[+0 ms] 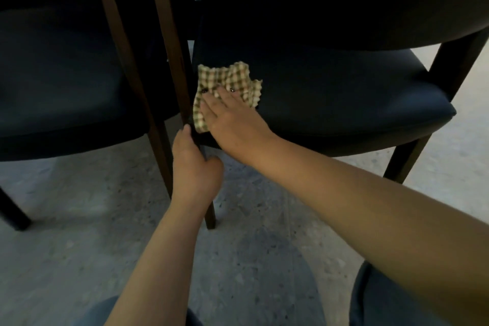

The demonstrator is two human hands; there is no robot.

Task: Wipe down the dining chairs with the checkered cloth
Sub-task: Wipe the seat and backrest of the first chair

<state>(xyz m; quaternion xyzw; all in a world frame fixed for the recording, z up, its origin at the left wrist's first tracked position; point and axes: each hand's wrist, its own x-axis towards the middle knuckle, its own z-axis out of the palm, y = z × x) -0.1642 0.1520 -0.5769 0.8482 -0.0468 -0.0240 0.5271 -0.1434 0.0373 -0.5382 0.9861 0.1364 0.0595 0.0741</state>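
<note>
The checkered cloth (226,90) lies crumpled on the front left corner of the dark seat of the right dining chair (330,92), just beside that chair's wooden front leg (182,92). The right hand (232,119) rests flat on the cloth's near part, fingers straight and spread, pressing it onto the seat; most of the cloth shows beyond and to the left of the fingertips. The left hand (194,164) grips the same leg below the seat edge, fingers curled round it. A second dining chair (60,82) stands just to the left, on the speckled floor (105,233).
</note>
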